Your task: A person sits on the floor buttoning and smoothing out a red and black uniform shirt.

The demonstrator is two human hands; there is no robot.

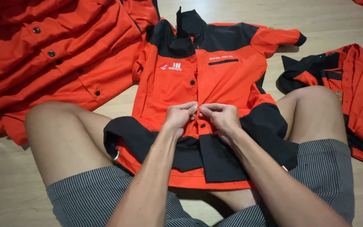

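From the head camera, looking down: a person sits on the wooden floor point(324, 25) with bare knees spread wide. An orange and black shirt point(215, 84) lies flat between the legs, front side up. Its collar points to the far side, and its bottom edge rests over the person's lap, near the striped shorts point(93, 197).

The left hand point(180, 117) and the right hand point(221, 117) meet in the middle of the shirt, almost touching each other. Both hands pinch the strip of cloth where the buttons run down the front. The fingers are curled in tight on that cloth, likely to line the two edges up at a button point(203, 125) just below them.

The shirt is bright orange with black on the shoulders, collar and lower sides. It has short sleeves, a small white badge on the chest, and dark round buttons.

A heap of orange shirts point(51, 54) lies far left. Another folded-over shirt point(341, 80) lies to the right.
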